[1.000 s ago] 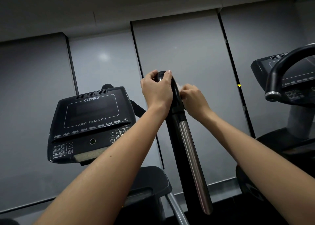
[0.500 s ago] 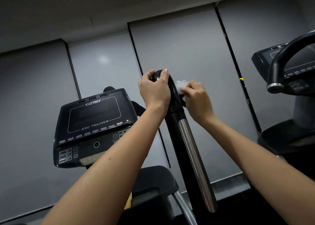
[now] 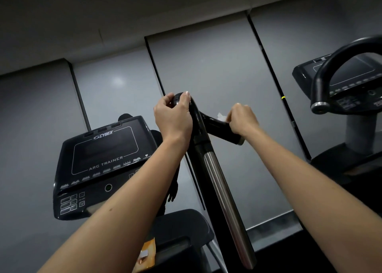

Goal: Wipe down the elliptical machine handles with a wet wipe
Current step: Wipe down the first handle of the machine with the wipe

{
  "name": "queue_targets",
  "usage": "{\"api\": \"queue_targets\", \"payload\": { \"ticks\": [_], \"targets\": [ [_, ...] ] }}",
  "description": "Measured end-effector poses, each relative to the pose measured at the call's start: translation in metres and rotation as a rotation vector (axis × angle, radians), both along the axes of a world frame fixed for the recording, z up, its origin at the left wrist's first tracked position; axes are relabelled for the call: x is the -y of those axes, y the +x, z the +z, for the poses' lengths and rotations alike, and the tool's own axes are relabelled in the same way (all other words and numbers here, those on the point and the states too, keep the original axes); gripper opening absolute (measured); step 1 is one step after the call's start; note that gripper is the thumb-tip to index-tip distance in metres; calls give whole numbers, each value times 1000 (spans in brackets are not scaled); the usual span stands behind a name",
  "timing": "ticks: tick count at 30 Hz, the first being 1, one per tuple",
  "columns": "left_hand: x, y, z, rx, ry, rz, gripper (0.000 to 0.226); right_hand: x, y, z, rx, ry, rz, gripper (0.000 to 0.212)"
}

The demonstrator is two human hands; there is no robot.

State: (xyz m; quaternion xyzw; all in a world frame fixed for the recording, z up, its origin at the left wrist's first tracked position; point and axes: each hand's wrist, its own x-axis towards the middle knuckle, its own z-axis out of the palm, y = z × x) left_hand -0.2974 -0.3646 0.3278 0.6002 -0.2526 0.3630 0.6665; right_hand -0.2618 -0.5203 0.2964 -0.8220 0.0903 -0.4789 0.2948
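Note:
A black elliptical handle (image 3: 198, 125) rises at the middle of the view on a shaft with a shiny metal strip (image 3: 225, 196). My left hand (image 3: 172, 117) grips the curved top of the handle. A short side grip (image 3: 219, 129) branches off to the right. My right hand (image 3: 242, 119) is wrapped round that side grip and holds a white wet wipe (image 3: 222, 116) against it. Only a small crumpled edge of the wipe shows beside my fingers.
The machine's black console (image 3: 103, 165), marked ARC TRAINER, stands to the left. A second machine with a curved black handle (image 3: 328, 70) and its console (image 3: 351, 80) is at the right. Grey wall panels (image 3: 217, 70) fill the background. An orange packet (image 3: 147, 254) lies low at the centre.
My right hand has slid with the wipe from the handle's junction out to the right along the side grip. My left hand has kept its grip on the top.

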Motion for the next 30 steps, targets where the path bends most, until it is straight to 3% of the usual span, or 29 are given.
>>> {"api": "queue_targets", "payload": {
  "ticks": [3, 6, 12, 18, 22, 30],
  "targets": [
    [0, -2, 0, -6, -18, -11, 45, 15, -4, -5, -59, 48, 41, 20],
    [0, -5, 0, -11, -22, -10, 45, 9, -5, -18, 18, 56, 39, 22],
    [1, -5, 0, -13, -16, 3, 46, -4, 3, -72, 354, -177, -11, 37],
    [0, -7, 0, -14, -16, 8, 44, 2, 0, -88, 308, -360, -26, 32],
    [0, -8, -1, -14, -20, 5, 42, 4, 0, -61, 305, -231, -18, 29],
    [0, -8, 0, -9, -19, -2, 49, 26, 11, -15, 11, 71, 58, 34]
  ]
}}
